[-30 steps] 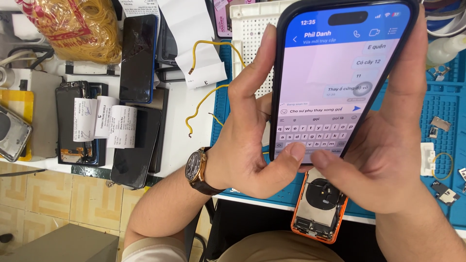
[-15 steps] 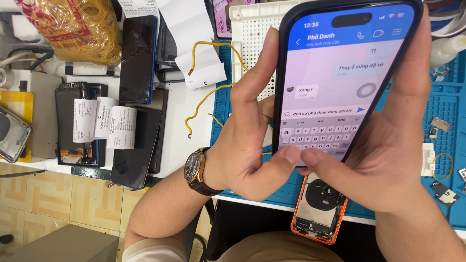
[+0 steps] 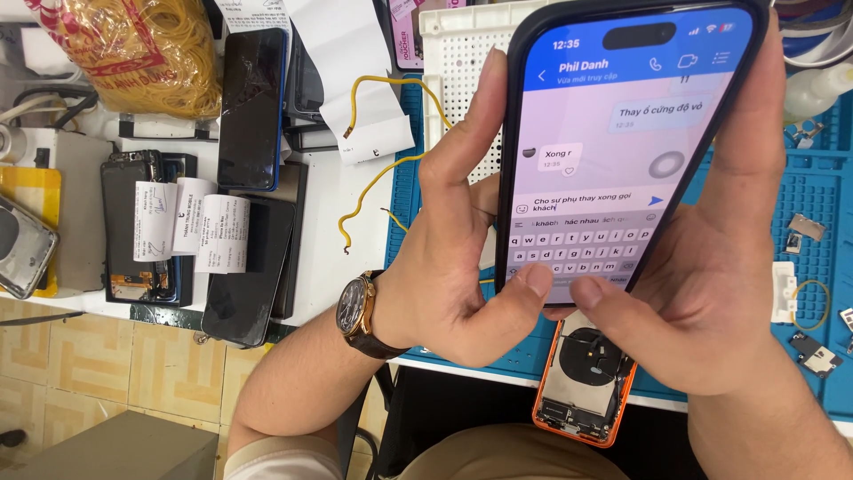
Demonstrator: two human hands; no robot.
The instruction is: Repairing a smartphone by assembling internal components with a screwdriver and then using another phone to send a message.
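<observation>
dark phone (image 3: pixel 613 151) between both hands, seemingly mid-typing

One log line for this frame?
left hand: holds dark-cased smartphone | right hand: holds it | both thumbs on keyboard | opened orange phone shell beneath

The orange phone shell (image 3: pixel 586 382) lies half hidden under the hands — paper slips' (image 3: pixel 191 222) writing unreadable.

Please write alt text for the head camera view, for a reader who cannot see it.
Both hands, left hand and right hand, hold a dark-framed smartphone showing a chat, thumbs on its keyboard. Beneath lies an opened orange phone housing on a blue work mat.
</observation>
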